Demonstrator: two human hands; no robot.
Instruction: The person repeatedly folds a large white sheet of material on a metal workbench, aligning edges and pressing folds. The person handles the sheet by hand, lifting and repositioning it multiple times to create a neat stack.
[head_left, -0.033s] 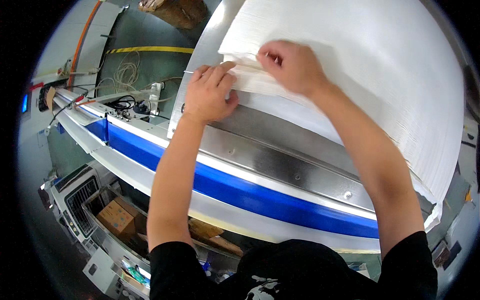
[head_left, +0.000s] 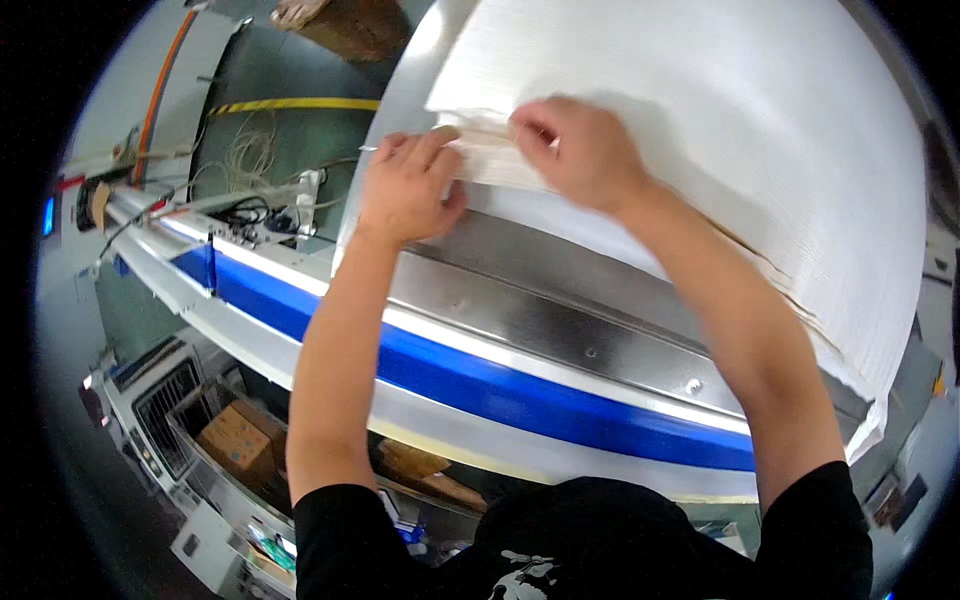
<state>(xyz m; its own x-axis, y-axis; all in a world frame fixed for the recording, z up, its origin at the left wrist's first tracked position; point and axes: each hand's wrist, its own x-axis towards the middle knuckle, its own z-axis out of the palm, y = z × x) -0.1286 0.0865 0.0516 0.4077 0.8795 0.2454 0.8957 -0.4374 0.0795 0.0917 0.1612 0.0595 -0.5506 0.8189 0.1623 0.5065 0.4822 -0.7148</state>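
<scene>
A wide stack of white crinkled cloth (head_left: 700,90) lies on a shiny metal table. My left hand (head_left: 408,188) rests at its near left corner, fingers curved over the edge and thumb apart. To the right of it, my right hand (head_left: 585,152) is closed in a pinch on the upper layer's near edge. Below the raised edge, a lower layer of cream cloth (head_left: 495,165) shows between my hands. My right fingertips partly hide the gripped cloth, and blur softens that hand.
A metal strip with screws (head_left: 540,318) and a blue rail (head_left: 540,400) run along the table's near side. Cables (head_left: 250,150) lie on the floor at left, near yellow-black tape (head_left: 300,104). Below left, a cardboard box (head_left: 238,438) sits in a bin beside a white machine (head_left: 150,410).
My right hand has shifted slightly toward me, still pinching the cloth. The layer edges right of my right forearm stand apart more. My left hand stays at the corner.
</scene>
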